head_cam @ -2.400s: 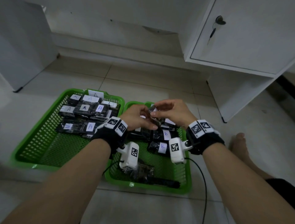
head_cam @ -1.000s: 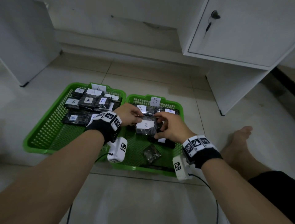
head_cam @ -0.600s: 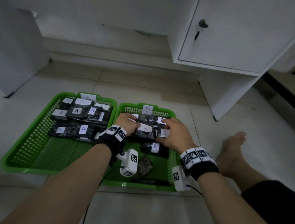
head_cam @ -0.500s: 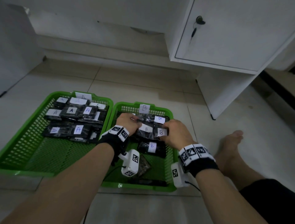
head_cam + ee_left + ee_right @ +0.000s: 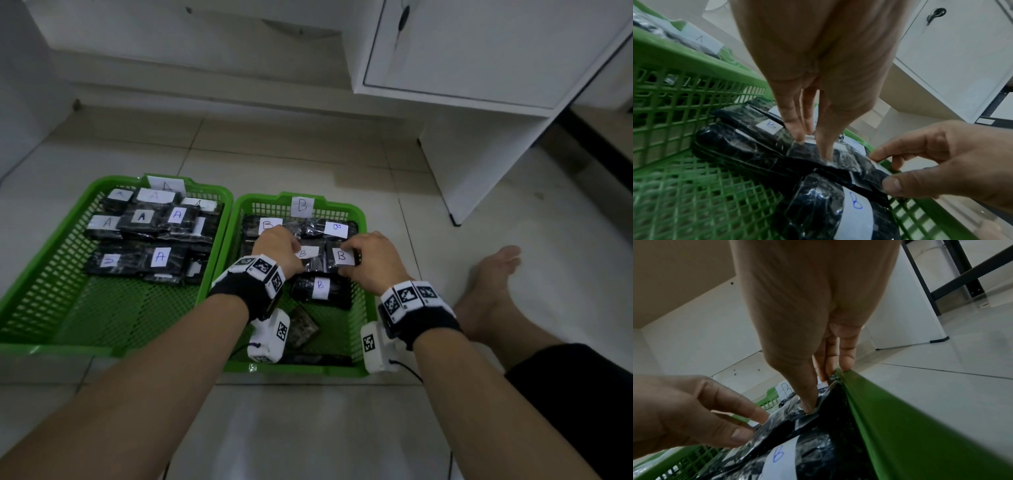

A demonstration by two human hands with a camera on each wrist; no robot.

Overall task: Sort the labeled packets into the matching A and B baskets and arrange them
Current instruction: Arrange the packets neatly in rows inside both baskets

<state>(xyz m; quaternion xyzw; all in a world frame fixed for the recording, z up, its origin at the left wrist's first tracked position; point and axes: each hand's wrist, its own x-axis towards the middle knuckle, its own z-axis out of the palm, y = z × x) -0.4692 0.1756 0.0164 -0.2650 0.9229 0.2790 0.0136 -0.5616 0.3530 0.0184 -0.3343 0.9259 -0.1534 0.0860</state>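
Note:
Two green baskets stand side by side on the floor. Basket A [image 5: 20,346] on the left holds several black packets with A labels [image 5: 159,257]. Basket B [image 5: 298,371] holds B-labelled packets in rows. My left hand [image 5: 284,250] [image 5: 812,142] pinches the middle-row B packet [image 5: 310,255], partly covering its label. My right hand [image 5: 368,257] [image 5: 818,394] pinches the neighbouring B packet [image 5: 342,257] at the basket's right wall, thumb on top. Another B packet [image 5: 320,289] lies just in front of them, and two more [image 5: 337,229] lie at the back.
A packet with no label showing [image 5: 301,329] and a dark strip [image 5: 318,359] lie at basket B's front. A white cabinet [image 5: 479,51] stands at the back right with its side panel [image 5: 472,164] reaching the floor. A bare foot [image 5: 493,284] rests right of basket B.
The packet that both hands held up over basket B has come down into the middle row. Over the last half second the hands have stayed on the packets.

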